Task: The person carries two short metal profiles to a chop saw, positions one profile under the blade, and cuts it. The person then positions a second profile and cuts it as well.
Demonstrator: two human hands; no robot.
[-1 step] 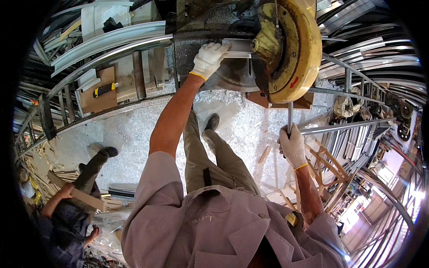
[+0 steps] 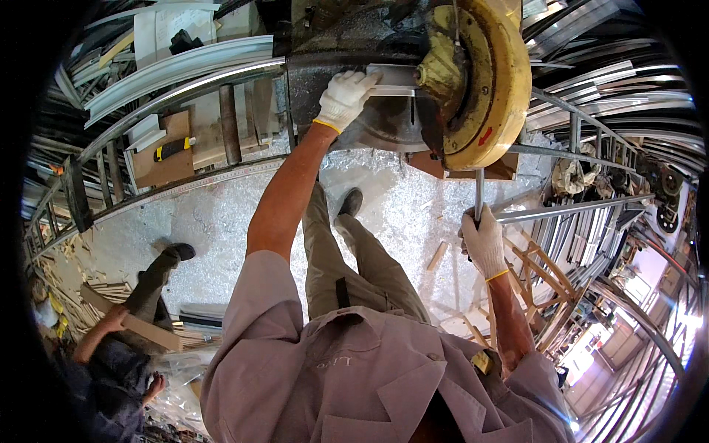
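Note:
A cut-off saw with a worn yellow blade guard (image 2: 506, 81) stands in front of me, its blade mostly hidden under the guard. My left hand (image 2: 345, 97), in a white knit glove with a yellow cuff, is closed on the near end of a short silver metal profile (image 2: 395, 76). The profile lies on the dark saw base (image 2: 317, 74) and runs right, under the saw head. My right hand (image 2: 484, 242), gloved the same way, wraps round the saw's metal handle bar (image 2: 480, 190), below the guard.
Long white and silver profiles (image 2: 185, 70) lie on a rack to the left, beside a yellow-black utility knife (image 2: 173, 149) on cardboard. More metal lengths (image 2: 628, 103) are stacked at right. A co-worker (image 2: 111, 376) at lower left holds a flat brown board (image 2: 151, 331). Metal chips cover the floor.
The co-worker at lower left and the brown board have shifted slightly to the right. Both my hands and the saw look unmoved.

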